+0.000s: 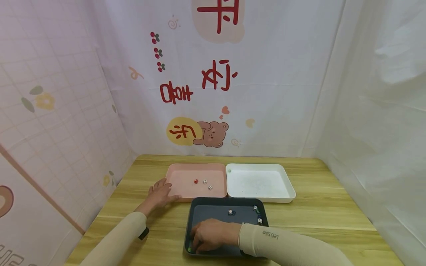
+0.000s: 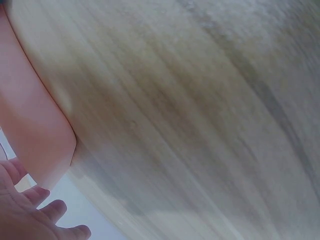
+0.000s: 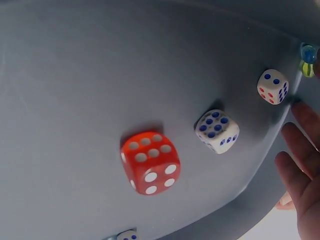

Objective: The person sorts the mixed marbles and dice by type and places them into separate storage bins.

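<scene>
My right hand (image 1: 213, 235) reaches down into the dark tray (image 1: 213, 201) at its near left end. In the right wrist view its fingers (image 3: 295, 180) extend past the tray wall, close to a blue marble (image 3: 309, 53) and a yellow-green marble (image 3: 307, 69). A red die (image 3: 151, 162) and two white dice, one in the middle (image 3: 217, 131) and one nearer the wall (image 3: 273, 86), lie on the tray floor. Loosely spread, my left hand (image 1: 160, 194) is at the near left corner of the pink tray (image 1: 173, 184), fingers at its rim.
The pink tray holds a small red die (image 1: 196, 181) and two white dice, one farther back (image 1: 205, 181). Beside it stands a white tray (image 1: 259, 190) with a pale green marble (image 1: 229, 170). More dice (image 1: 230, 212) lie in the dark tray. White curtains (image 1: 266, 92) surround the wooden table (image 1: 319, 214).
</scene>
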A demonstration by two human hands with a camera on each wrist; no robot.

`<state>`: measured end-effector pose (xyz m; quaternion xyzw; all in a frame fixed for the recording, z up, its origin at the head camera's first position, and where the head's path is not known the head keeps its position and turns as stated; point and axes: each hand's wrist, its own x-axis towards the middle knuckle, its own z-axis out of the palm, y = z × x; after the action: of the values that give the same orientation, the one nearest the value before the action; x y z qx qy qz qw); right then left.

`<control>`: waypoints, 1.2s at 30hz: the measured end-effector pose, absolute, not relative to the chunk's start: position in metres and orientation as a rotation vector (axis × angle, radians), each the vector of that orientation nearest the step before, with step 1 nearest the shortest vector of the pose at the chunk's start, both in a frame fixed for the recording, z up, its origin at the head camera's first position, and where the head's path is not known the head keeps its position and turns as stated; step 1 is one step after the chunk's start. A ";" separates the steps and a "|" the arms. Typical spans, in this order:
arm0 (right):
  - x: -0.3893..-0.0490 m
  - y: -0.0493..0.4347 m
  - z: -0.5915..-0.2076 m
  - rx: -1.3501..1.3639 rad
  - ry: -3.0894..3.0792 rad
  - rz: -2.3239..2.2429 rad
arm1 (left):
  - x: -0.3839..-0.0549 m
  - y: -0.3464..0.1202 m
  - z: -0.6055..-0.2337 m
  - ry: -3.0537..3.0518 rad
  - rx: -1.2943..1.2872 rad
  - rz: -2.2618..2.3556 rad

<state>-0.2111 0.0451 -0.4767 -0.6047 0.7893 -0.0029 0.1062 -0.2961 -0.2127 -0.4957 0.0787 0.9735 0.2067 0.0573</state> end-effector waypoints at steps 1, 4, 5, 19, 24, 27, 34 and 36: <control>-0.211 0.045 -0.477 -1.778 2.323 0.004 | -0.296 -0.213 -0.496 2.952 0.241 0.628; -0.211 0.043 -0.477 -1.770 2.317 0.041 | -0.296 -0.214 -0.496 2.954 0.248 0.631; -0.211 0.042 -0.477 -1.768 2.317 0.057 | -0.296 -0.214 -0.496 2.954 0.251 0.631; -0.209 0.038 -0.482 -1.797 2.354 0.202 | -0.296 -0.214 -0.497 2.960 0.254 0.620; -0.208 0.040 -0.482 -1.800 2.358 0.205 | -0.296 -0.212 -0.497 2.957 0.249 0.632; -0.209 0.044 -0.481 -1.788 2.354 0.162 | -0.295 -0.212 -0.497 2.954 0.243 0.645; -0.218 0.055 -0.475 -1.717 2.426 0.023 | -0.295 -0.212 -0.496 2.953 0.247 0.655; -0.222 0.060 -0.472 -1.694 2.450 -0.014 | -0.294 -0.212 -0.495 2.954 0.251 0.655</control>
<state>-0.2219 0.0598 -0.4723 -0.5669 0.8197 -0.0046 0.0815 -0.2945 -0.2123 -0.4953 0.0824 0.9716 0.2154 0.0526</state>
